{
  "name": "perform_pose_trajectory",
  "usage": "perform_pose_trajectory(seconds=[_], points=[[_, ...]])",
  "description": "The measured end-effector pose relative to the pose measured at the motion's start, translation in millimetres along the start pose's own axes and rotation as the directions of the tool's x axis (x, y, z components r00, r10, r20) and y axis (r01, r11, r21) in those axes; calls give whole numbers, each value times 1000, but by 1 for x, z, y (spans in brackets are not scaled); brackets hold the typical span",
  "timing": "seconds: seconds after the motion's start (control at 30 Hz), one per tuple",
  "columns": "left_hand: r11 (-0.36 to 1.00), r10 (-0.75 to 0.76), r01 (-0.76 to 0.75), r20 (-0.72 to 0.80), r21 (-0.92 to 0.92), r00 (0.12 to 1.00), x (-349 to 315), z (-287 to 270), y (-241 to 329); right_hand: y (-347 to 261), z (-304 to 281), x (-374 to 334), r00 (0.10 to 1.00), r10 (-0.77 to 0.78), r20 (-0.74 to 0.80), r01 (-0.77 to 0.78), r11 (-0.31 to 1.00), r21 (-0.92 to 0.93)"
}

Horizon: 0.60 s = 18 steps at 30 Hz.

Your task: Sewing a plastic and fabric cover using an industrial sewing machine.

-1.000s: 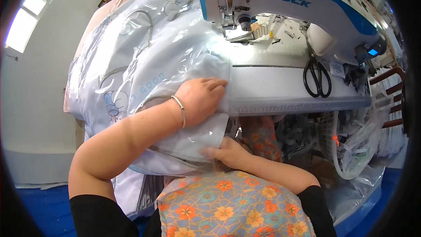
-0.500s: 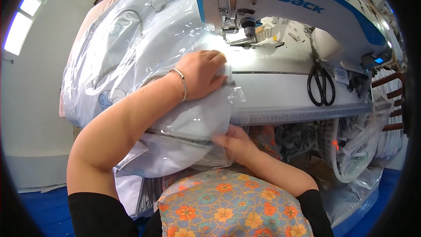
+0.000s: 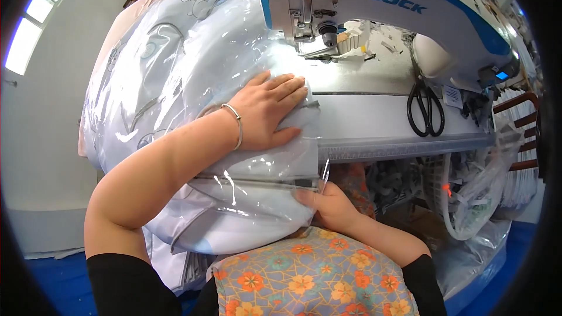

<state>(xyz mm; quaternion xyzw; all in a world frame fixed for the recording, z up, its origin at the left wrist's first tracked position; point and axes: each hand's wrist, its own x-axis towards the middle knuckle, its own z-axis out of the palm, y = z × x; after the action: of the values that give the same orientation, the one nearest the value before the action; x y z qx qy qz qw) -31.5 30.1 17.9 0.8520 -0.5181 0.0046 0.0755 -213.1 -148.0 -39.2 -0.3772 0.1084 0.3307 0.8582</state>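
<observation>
My left hand (image 3: pixel 263 111) lies flat on a clear plastic sheet (image 3: pixel 234 58), its fingers spread and pressing down. Under the plastic is pale blue-white fabric (image 3: pixel 205 234) with cartoon animal prints. At the near right edge of this bundle, my right hand (image 3: pixel 331 206) pinches the clear plastic, thumb on top and fingers hidden below. A thin grey strip (image 3: pixel 263 181), perhaps a zipper, runs across the bundle toward my right thumb. The head of a white and blue sewing machine (image 3: pixel 333 0) stands just beyond my left hand.
Black-handled scissors (image 3: pixel 425 108) lie on the table at right. A clear ruler strip (image 3: pixel 398 148) runs along the table's front edge. Below hangs a white plastic basket (image 3: pixel 446 199) with scraps and plastic. A wooden chair (image 3: pixel 521 131) stands at far right.
My left hand has flattened and spread its fingers on the plastic. My right hand has moved slightly right and nearer me, and the near part of the bundle lies smoother and farther right.
</observation>
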Motion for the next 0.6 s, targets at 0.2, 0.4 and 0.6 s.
perform_pose_trajectory(seconds=[0.2, 0.4, 0.6], points=[[995, 96, -96, 13, -13, 995, 10, -6, -26, -7, 3, 13, 998, -55, -41, 57, 998, 25], [981, 196, -194, 61, -29, 979, -7, -29, 9, 6, -16, 16, 993, 3, 117, 22, 977, -213], [997, -75, 69, 350, 28, 934, -27, -44, 37, 26, -8, 14, 979, -180, 93, 196, 958, -210]])
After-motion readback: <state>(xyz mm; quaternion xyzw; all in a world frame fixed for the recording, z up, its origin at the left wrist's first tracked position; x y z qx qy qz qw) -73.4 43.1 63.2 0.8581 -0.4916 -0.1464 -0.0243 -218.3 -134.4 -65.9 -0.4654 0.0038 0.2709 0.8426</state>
